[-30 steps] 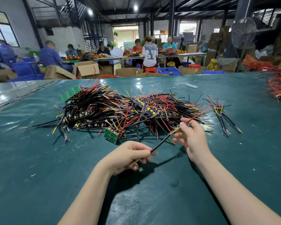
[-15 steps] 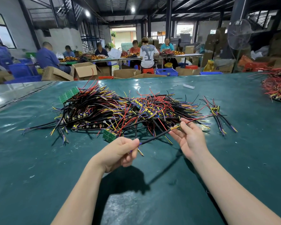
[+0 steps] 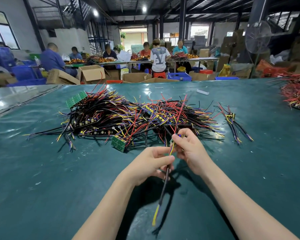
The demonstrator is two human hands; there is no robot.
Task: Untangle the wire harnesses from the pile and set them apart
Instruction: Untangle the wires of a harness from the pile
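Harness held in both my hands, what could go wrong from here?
1. The harness has a red wire reaching up over the pile. It could hook other wires and drag them along.
2. The right hand pinches its top end while the left hand grips the black sleeve. A hard pull might strain the thin wires between them.

bare green table (image 3: 42, 179) nearside; tangled pile (image 3: 128, 118) blocks the middle.

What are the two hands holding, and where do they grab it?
One black-sheathed wire harness with yellow and blue wires. The right hand pinches its upper end; the left hand pinches it just below.
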